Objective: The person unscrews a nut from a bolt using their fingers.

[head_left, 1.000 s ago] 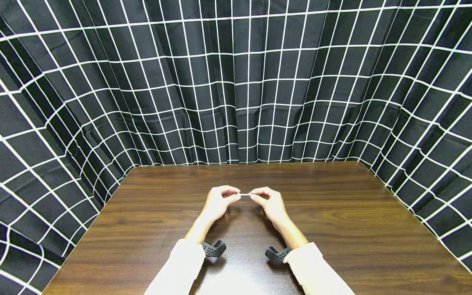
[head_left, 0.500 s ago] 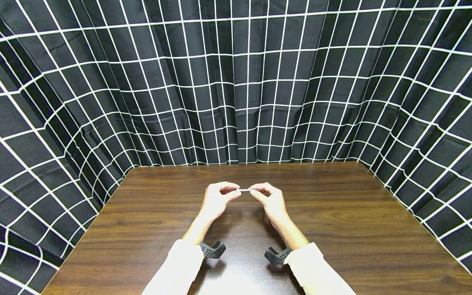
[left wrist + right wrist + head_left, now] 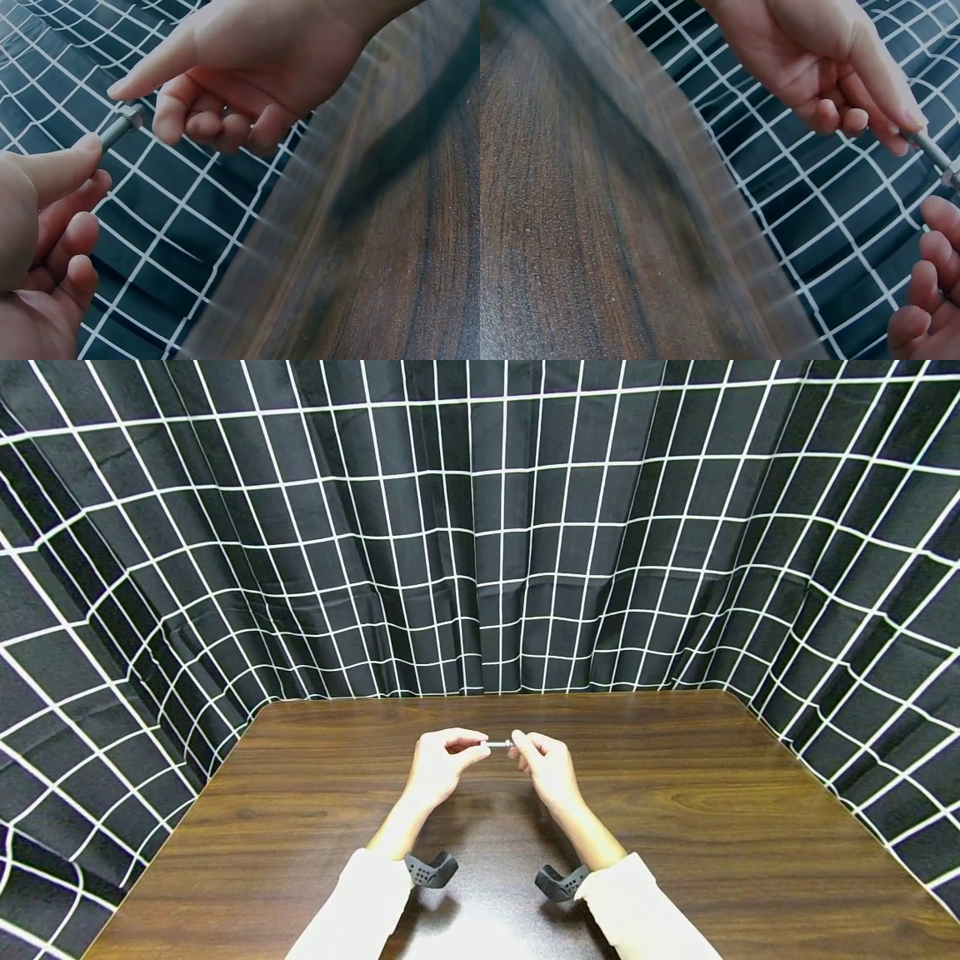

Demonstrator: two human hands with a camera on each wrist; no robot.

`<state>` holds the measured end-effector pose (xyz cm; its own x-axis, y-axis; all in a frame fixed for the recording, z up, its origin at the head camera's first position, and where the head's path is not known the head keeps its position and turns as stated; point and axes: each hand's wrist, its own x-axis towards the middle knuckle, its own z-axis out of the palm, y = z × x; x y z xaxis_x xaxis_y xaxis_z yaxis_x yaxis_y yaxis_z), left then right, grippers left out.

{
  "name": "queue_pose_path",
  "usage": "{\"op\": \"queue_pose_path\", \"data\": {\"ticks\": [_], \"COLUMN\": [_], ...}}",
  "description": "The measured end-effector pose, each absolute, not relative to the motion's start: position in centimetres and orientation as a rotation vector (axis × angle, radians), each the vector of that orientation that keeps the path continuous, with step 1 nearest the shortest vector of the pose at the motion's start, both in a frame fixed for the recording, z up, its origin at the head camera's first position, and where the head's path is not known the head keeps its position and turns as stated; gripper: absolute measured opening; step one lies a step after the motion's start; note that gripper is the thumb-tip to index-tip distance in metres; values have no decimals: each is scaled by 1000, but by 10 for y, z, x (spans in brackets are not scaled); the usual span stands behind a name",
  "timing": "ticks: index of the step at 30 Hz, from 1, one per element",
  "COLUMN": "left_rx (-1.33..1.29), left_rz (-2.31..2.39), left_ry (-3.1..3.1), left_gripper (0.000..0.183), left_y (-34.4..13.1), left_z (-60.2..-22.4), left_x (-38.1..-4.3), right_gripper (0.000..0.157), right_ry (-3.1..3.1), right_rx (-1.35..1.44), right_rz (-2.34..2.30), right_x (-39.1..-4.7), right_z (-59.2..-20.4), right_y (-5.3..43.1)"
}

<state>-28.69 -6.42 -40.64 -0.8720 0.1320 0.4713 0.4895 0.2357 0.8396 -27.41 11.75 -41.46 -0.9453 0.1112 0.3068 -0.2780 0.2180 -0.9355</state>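
My left hand (image 3: 437, 768) pinches one end of a grey metal bolt (image 3: 496, 744) between thumb and fingers, holding it level above the table. In the left wrist view, a hex nut (image 3: 132, 115) sits on the bolt's threaded shank (image 3: 115, 133), near the far end. My right hand (image 3: 552, 770) is at that end, its thumb stretched out beside the nut and its other fingers loosely bent. A small gap shows between the nut and the right index finger; whether the thumb touches it, I cannot tell. The bolt's other end is hidden in the left fingers.
A brown wood-grain table (image 3: 675, 793) lies below both hands. Black curtain (image 3: 495, 543) with a white grid surrounds its back and sides. Dark wrist mounts (image 3: 432, 869) sit at the cuffs of light sleeves (image 3: 360, 906).
Both hands rose slightly with the bolt. The right thumb has swung forward past the bolt's end, and the right fingers have come away from their earlier pinch there. The left grip stays the same.
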Motion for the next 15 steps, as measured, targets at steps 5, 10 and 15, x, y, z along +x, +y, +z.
{"op": "queue_pose_path", "data": {"ticks": [5, 10, 15], "left_rx": [-554, -557, -598], "left_rz": [-1678, -1685, -1675], "left_ry": [-2217, -2228, -2219], "left_gripper": [17, 16, 17], "left_y": [-64, -64, -63], "left_z": [-404, -403, -404], "left_x": [-283, -282, -283], "right_gripper": [47, 48, 47], "right_ry": [-2242, -2244, -2218], "right_rx": [162, 161, 201], "right_rz": [1738, 1747, 1771], "right_x": [-270, -270, -273], "right_z": [-410, -410, -416], "right_y": [116, 115, 116]}}
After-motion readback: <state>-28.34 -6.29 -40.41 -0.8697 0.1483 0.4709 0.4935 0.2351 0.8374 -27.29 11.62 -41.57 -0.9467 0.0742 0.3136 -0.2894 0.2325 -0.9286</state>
